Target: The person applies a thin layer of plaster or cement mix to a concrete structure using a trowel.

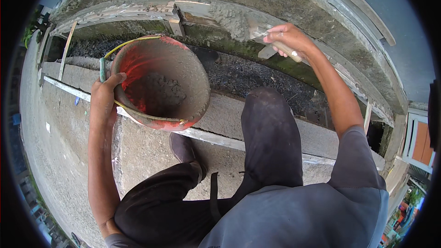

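My left hand [105, 93] grips the left rim of a red bucket [198, 82], coated in grey mortar, with wet mortar [165, 89] lying in the bottom. The bucket's yellow wire handle [131, 41] has a pale green grip beside my fingers. My right hand [289, 39] is closed around the wooden handle of a trowel [294, 55], whose mortar-smeared blade is against the wall ledge [193, 8]. A patch of wet mortar [229, 20] sits on that ledge just left of the blade.
Below the ledge runs a dark, mossy drain channel [225, 66] along a concrete edge [216, 139]. Thin wooden boards [68, 48] lean at the left, and a loose plank [372, 16] lies above the wall. My bent knee [268, 112] and shoe [181, 149] are near the edge.
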The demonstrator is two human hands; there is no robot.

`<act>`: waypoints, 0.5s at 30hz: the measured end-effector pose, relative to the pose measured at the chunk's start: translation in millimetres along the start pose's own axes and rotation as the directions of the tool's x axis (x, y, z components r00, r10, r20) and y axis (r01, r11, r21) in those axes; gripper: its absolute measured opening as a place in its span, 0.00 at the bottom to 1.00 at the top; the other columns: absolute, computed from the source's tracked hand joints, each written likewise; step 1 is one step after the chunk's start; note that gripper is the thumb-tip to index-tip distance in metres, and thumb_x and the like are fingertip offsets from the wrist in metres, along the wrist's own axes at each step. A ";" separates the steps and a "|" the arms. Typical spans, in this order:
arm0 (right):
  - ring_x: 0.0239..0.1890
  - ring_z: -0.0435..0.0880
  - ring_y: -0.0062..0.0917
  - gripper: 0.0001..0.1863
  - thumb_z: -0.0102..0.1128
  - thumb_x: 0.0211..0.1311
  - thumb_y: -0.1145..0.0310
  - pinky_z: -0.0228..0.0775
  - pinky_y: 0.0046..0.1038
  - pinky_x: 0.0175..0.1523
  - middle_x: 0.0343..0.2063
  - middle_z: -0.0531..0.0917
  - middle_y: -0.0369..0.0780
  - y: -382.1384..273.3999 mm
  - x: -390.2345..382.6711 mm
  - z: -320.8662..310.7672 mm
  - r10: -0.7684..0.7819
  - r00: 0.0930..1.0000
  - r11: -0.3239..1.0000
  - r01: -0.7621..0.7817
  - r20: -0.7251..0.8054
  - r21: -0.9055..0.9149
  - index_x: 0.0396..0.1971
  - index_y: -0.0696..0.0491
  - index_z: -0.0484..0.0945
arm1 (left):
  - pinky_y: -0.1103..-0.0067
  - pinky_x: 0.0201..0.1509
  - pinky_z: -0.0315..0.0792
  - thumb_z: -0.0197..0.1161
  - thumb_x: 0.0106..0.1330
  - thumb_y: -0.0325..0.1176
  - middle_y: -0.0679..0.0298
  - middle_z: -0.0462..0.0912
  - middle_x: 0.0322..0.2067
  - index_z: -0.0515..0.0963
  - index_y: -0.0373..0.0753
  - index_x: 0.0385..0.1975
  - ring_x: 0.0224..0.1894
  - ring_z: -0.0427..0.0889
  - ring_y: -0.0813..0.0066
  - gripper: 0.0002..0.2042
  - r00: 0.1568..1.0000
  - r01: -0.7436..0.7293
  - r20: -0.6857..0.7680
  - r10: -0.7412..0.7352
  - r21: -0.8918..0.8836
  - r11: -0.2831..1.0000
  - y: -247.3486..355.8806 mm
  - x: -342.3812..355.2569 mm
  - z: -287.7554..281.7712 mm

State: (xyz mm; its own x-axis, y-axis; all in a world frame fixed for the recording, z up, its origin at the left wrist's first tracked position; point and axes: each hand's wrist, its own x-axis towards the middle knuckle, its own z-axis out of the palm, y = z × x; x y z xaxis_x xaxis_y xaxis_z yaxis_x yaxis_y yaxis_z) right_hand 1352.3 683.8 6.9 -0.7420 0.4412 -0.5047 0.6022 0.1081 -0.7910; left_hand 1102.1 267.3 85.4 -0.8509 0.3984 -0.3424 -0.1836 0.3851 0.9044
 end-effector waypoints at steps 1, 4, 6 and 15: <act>0.17 0.79 0.21 0.16 0.67 0.60 0.63 0.70 0.25 0.20 0.21 0.82 0.40 5.9 6.4 -21.9 -0.027 0.998 0.998 0.024 -0.063 -0.057 0.41 0.59 0.85 | 0.78 0.32 0.72 0.64 0.63 0.29 0.63 0.82 0.26 0.81 0.29 0.37 0.24 0.78 0.76 0.09 1.000 -0.004 0.002 0.004 -0.022 1.000 1.3 -0.9 0.9; 0.22 0.84 0.33 0.15 0.64 0.60 0.62 0.76 0.33 0.27 0.24 0.85 0.46 24.1 30.7 -65.2 -0.276 0.921 0.874 0.122 -0.275 -0.470 0.38 0.59 0.86 | 0.77 0.33 0.74 0.64 0.63 0.30 0.59 0.84 0.29 0.82 0.27 0.38 0.26 0.81 0.74 0.11 1.000 -0.004 0.019 0.005 -0.045 0.999 0.2 5.1 -1.8; 0.26 0.87 0.40 0.14 0.61 0.60 0.63 0.80 0.38 0.31 0.25 0.86 0.50 39.1 50.5 -72.1 -0.508 0.799 0.632 0.091 -0.322 -0.770 0.36 0.59 0.86 | 0.77 0.33 0.75 0.64 0.63 0.30 0.59 0.84 0.29 0.82 0.27 0.38 0.26 0.81 0.74 0.11 1.000 -0.008 0.029 0.009 -0.043 0.999 -0.7 8.0 -2.4; 0.33 0.87 0.47 0.12 0.57 0.60 0.65 0.81 0.47 0.39 0.30 0.84 0.52 30.7 17.4 -26.8 -0.688 0.651 0.297 -0.150 -0.321 -0.943 0.36 0.58 0.82 | 0.77 0.28 0.70 0.65 0.62 0.28 0.65 0.80 0.25 0.81 0.31 0.34 0.23 0.76 0.77 0.07 1.000 0.006 0.008 -0.006 -0.039 0.999 -3.2 12.8 -0.9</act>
State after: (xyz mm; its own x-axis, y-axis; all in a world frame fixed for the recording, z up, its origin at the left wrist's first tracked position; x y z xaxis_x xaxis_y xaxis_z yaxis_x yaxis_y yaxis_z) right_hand 1365.8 718.7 -16.9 -0.8030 0.4982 0.3271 0.5680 0.8058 0.1672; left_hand 1091.4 270.5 78.3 -0.8459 0.4026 -0.3499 -0.2081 0.3549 0.9114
